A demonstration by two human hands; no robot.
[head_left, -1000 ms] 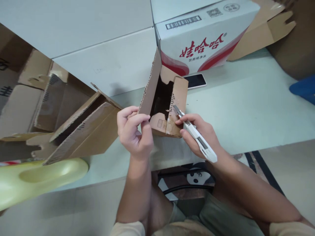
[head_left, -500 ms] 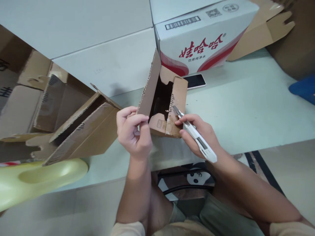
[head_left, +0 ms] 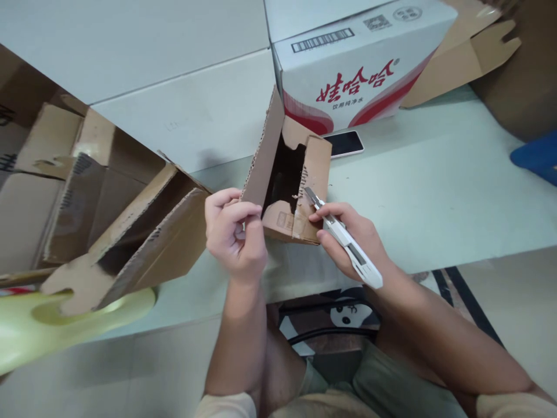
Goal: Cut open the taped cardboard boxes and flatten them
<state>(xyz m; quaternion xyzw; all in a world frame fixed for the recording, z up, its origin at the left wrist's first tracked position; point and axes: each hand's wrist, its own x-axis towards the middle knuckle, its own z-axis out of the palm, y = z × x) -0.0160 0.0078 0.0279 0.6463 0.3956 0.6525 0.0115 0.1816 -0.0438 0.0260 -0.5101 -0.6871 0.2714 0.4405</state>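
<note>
A small brown cardboard box (head_left: 315, 162) lies on its side on the pale table (head_left: 435, 191), its open end facing me. My left hand (head_left: 232, 238) pinches the box's left flap near its lower corner. My right hand (head_left: 352, 238) grips a white utility knife (head_left: 348, 244). The knife's blade tip rests against the torn edge of the box's right flap.
A white carton with red lettering (head_left: 357, 64) stands behind the box, with a phone (head_left: 343, 143) lying flat in front of it. Flattened and opened cardboard boxes (head_left: 113, 226) pile up at the left. A yellow-green curved object (head_left: 52, 325) sits at the lower left, a blue item (head_left: 537, 159) at the right edge.
The cardboard pile at the left has slid down and toward me, now overlapping the yellow-green object. My hands, the knife and the small box have barely moved.
</note>
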